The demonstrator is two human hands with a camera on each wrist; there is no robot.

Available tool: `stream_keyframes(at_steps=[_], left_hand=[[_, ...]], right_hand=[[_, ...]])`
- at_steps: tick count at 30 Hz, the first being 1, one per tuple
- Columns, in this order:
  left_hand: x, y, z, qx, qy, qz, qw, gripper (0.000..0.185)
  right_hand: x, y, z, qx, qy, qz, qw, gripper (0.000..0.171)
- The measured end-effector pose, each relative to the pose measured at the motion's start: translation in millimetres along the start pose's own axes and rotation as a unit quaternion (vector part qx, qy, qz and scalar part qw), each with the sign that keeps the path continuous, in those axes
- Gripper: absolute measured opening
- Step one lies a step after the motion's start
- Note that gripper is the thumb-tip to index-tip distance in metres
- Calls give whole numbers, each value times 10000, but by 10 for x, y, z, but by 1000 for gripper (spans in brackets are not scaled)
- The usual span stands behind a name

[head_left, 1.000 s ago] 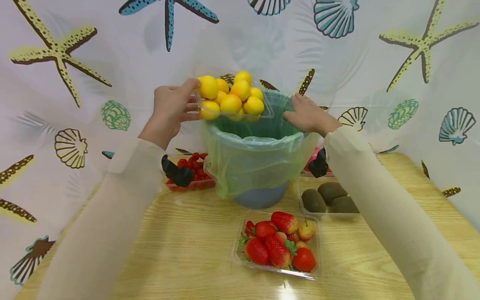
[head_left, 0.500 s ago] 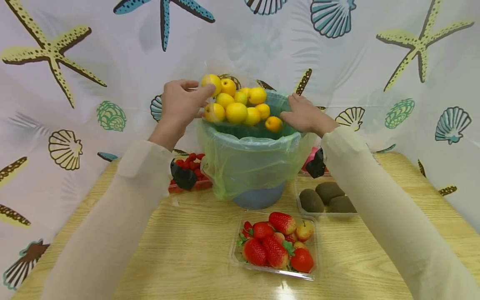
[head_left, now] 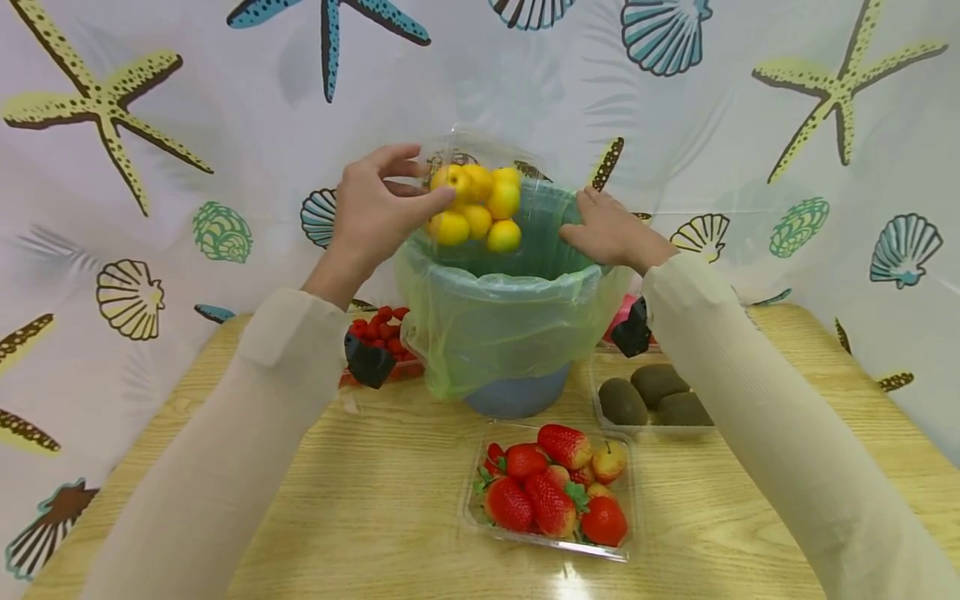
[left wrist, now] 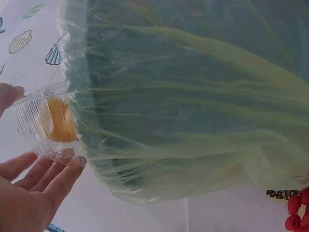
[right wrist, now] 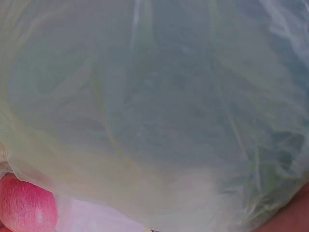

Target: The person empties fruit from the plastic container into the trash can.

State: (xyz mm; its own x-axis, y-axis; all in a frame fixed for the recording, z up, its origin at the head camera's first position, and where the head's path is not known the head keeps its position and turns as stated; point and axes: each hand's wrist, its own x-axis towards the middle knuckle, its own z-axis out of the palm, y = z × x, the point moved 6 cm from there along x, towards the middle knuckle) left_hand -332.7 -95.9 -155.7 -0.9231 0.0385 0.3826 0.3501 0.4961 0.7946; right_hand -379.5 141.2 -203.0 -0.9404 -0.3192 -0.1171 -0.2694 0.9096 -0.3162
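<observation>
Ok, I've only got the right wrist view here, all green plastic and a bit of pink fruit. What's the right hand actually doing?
Observer: The right hand rests with straight fingers on the rim of the thin green plastic bag lining the blue bucket.
Operator: And the left one?
Observer: The left hand has a grip on a clear plastic tray of round yellow fruits, tipped over the bucket's mouth.
Operator: Anything else on the table?
Observer: A clear tray of red strawberries sits in front of the bucket, and a tray of brown kiwis sits at its right.
</observation>
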Motion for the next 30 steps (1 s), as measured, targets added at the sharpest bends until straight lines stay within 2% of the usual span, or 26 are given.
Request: stream_keyframes(at_steps=[5,10,16,24,30], left_hand=[[-4,92,47,-120,-71,465,9988,62],[-32,166,72,30,-35,861,9963,62],[-71,186,54,135,59,1129,9935,64],[-119,136,-155,-152,562,1073,9925,61],[-146,7,-299,-630,860,667,9921,57]], right_hand=[[-12,9,-24,11,43,19,10000,68],[-10,-1,-25,72,103,6,9999,69],[7,-19,-5,8,149,-27,9999,69],[0,-33,12,88,158,-49,9998,69],[-13,-3,0,70,175,-54,9998,70]])
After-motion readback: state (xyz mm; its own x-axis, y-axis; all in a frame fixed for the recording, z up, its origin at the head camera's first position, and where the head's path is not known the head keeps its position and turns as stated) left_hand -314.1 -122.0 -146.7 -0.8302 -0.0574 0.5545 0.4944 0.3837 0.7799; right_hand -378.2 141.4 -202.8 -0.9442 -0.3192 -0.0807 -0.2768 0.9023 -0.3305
